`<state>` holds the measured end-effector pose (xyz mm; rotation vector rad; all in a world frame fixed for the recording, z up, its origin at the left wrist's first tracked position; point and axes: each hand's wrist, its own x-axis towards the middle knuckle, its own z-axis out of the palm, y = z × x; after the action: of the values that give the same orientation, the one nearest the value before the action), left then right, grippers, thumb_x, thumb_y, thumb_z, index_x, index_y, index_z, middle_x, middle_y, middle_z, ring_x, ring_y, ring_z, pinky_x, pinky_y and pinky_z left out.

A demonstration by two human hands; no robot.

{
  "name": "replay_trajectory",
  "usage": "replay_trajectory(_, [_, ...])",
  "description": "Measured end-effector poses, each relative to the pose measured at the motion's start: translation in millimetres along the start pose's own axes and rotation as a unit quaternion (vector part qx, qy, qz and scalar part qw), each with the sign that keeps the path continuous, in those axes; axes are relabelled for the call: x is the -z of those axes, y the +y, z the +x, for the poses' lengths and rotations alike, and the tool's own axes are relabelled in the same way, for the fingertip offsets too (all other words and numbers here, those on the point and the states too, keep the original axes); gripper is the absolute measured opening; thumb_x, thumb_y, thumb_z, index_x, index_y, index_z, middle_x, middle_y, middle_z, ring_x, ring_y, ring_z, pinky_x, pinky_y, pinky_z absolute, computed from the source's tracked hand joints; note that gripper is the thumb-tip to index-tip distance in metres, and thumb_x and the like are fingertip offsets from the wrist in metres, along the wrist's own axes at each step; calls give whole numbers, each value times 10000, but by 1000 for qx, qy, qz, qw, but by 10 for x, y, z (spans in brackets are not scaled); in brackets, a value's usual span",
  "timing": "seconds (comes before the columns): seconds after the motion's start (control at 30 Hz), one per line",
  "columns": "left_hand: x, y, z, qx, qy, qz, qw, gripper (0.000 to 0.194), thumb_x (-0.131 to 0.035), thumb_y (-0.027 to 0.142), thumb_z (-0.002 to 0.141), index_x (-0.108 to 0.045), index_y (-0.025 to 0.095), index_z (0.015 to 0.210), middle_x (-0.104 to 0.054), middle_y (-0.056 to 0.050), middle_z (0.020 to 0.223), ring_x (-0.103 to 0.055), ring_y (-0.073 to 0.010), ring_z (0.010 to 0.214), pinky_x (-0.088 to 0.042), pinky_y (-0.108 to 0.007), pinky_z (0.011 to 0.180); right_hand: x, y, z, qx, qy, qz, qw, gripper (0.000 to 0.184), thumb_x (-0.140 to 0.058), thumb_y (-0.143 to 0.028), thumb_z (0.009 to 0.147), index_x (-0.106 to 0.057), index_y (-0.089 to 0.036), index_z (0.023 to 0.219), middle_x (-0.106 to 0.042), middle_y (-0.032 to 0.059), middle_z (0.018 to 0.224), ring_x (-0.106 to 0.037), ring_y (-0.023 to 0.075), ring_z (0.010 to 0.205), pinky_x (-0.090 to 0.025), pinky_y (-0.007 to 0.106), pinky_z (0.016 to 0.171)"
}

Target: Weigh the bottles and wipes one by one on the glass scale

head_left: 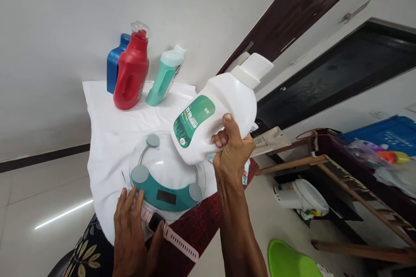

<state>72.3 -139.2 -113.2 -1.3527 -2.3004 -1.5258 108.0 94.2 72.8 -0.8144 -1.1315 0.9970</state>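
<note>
Both hands are apart from each other, and they have different work. Right hand (235, 149), near the centre of the frame, is clamped on the handle of a white bottle (227, 99), with its thumb lying on the outer side. This bottle is tilted: its white cap (253, 70) points to the upper right, and its green label (194, 121) faces the camera. In the view, its base covers the upper right edge of a glass scale (167, 173); I cannot tell if they are touching.

Left hand (130, 225), at the lower middle left, is spread flat and grips nothing. Its fingertips rest at the teal front part of the scale, and its thumb overlaps a watch (156, 221) with pale pink strap; whether the thumb presses it, I cannot tell.

The scale lies on a white cloth (107, 138), spread over the tabletop (199, 225), whose dark red patterned surface is visible at the lower centre. In the upper left, a red bottle (133, 69) stands partly in front of a blue bottle (113, 67), and a green bottle (165, 75) is just beside, to the right. On the floor, at the right, is a white bucket (303, 197); a bright green basin (289, 259) is at the bottom.
</note>
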Motion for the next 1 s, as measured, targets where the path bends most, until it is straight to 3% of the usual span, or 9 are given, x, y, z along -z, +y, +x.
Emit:
replay_trajectory(0.17, [26, -50, 3, -30, -6, 10, 999, 853, -713, 342, 997, -281, 196, 1718, -457, -237, 1656, -314, -450, 1639, -414, -684, 1249, 124, -15, -527, -37, 20, -17, 999, 476, -954, -499, 682, -564, -228, 718, -379, -128, 536, -316, 61, 449, -283, 245, 416])
replay_trajectory(0.37, [38, -83, 23, -60, 0, 14, 998, 871, -720, 348, 993, -274, 166, 1718, -463, -252, 1642, -337, -449, 1625, -416, -687, 1251, 192, 103, -854, -23, 23, -61, 998, 480, -913, -525, 761, -534, -241, 681, -451, -97, 525, -379, 90, 460, -334, 272, 456])
replay_trajectory(0.47, [57, -73, 40, -63, 0, 13, 998, 861, -722, 344, 991, -285, 170, 1713, -473, -252, 1631, -361, -455, 1609, -425, -694, 1241, 231, 77, -954, -22, -19, -90, 996, 493, -827, -584, 852, -520, -248, 662, -491, -68, 545, -465, 119, 518, -420, 284, 535])
replay_trajectory(0.57, [72, -40, 62, -61, 4, 6, 998, 821, -705, 346, 1005, -312, 156, 1700, -478, -262, 1618, -367, -460, 1602, -418, -704, 1240, 347, 14, -1015, 7, -83, -123, 989, 445, -712, -624, 936, -596, -235, 753, -614, -13, 699, -588, 162, 680, -499, 302, 667])
replay_trajectory(0.63, [83, -28, 67, -64, 4, 0, 998, 816, -707, 352, 1006, -321, 151, 1696, -479, -265, 1614, -362, -460, 1604, -405, -706, 1249, 498, 7, -1033, 58, -95, -167, 980, 414, -655, -637, 968, -652, -231, 885, -678, 17, 844, -633, 189, 799, -519, 317, 738])
replay_trajectory(0.73, [141, -25, 67, -54, -4, -14, 998, 821, -706, 364, 1004, -320, 162, 1700, -471, -256, 1622, -357, -453, 1608, -379, -708, 1269, 833, 98, -1048, 110, -48, -236, 964, 433, -584, -654, 1005, -675, -230, 1003, -706, 36, 936, -655, 218, 891, -523, 350, 822])
replay_trajectory(0.87, [343, 63, 161, -39, -17, -23, 999, 832, -714, 432, 985, -349, 195, 1694, -475, -227, 1634, -388, -446, 1583, -388, -700, 1270, 1307, 346, -1097, 30, -19, -284, 958, 545, -498, -699, 1045, -638, -227, 812, -633, 6, 744, -592, 192, 726, -469, 331, 723])
replay_trajectory(1.0, [414, 382, 472, -78, -29, -58, 995, 801, -726, 415, 971, -391, 208, 1668, -549, -200, 1550, -547, -390, 1439, -536, -599, 1167, 1554, 618, -1155, -67, -4, -255, 965, 670, -494, -815, 992, -597, -225, 690, -560, -12, 610, -519, 166, 597, -419, 315, 616])
